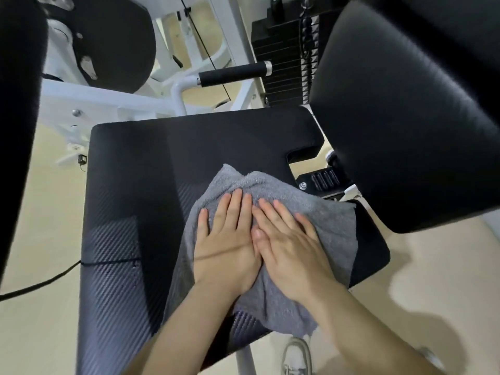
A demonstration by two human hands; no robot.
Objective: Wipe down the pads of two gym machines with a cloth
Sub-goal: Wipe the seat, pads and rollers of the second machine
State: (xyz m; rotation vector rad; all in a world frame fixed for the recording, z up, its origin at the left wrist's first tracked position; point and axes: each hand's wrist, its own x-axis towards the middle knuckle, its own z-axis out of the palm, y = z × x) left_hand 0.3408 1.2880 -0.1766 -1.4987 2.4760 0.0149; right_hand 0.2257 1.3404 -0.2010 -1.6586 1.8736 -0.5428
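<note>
A grey terry cloth (327,226) lies spread on the black seat pad (151,169) of a gym machine, over its right half. My left hand (226,244) and my right hand (286,247) press flat on the cloth side by side, fingers stretched forward, the right thumb touching the left hand. Neither hand grips the cloth. A large black back pad (411,112) hangs close above the seat's right side. Another black pad (116,41) stands at the back left.
A white machine frame (113,98) with a black foam handle (232,74) runs behind the seat. A weight stack (284,69) stands at the back. A black cable (40,285) crosses the beige floor at left. A pale shoe (297,358) shows below the seat.
</note>
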